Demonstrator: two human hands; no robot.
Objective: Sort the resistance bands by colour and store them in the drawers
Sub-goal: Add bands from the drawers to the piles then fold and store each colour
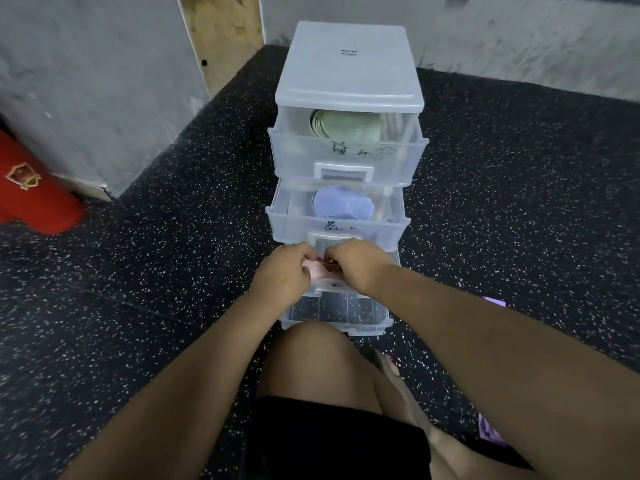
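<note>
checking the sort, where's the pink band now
Head view, centre: the pink band is pinched between the left hand and right hand, over the third drawer.

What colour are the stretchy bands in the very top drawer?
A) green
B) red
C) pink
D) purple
A: the top drawer holds a stack of green bands; the pink band is lower down, pinched by the left hand and right hand.

Four drawers (347, 160), two hands (282, 271), one red cylinder (31, 188)
</note>
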